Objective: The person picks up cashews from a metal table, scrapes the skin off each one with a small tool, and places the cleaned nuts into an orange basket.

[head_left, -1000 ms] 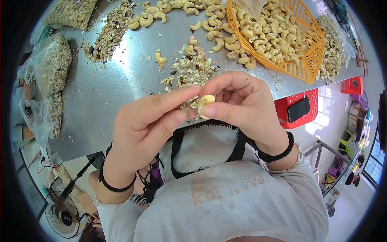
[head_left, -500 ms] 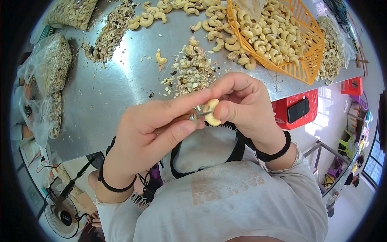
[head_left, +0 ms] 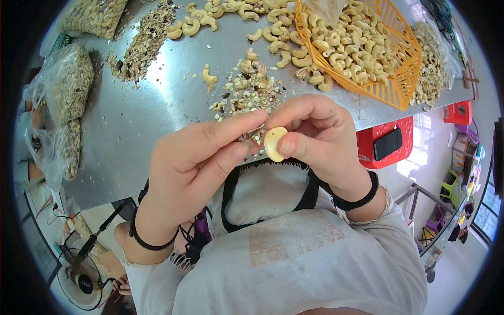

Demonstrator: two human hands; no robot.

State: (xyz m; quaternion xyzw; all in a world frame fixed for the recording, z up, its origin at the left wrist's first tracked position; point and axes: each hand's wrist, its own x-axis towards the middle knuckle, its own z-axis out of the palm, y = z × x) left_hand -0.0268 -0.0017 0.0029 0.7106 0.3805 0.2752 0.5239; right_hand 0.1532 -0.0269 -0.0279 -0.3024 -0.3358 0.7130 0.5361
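My right hand [head_left: 321, 128] is closed, pinching a pale cashew nut [head_left: 273, 145] between thumb and fingers in front of my chest. Just left of the nut, my left hand [head_left: 202, 160] is closed on a small knife [head_left: 255, 129]. Only a short bit of its metal shows between thumb and forefinger; the handle is hidden in the hand. The blade is apart from the nut. Right behind both hands, a heap of nut scraps [head_left: 253, 94] lies on the metal table [head_left: 121, 152].
A yellow basket [head_left: 340, 76] full of cashews stands at the back right, with loose cashews [head_left: 283, 37] beside it. Bags of nut pieces [head_left: 71, 86] line the left side. A phone [head_left: 388, 144] rests on a red stool [head_left: 367, 137]. A fan [head_left: 81, 278] stands lower left.
The knife has come away from the cashew, moving up and left, and its blade shows less. The nut has turned, now showing a paler, cleaner face.
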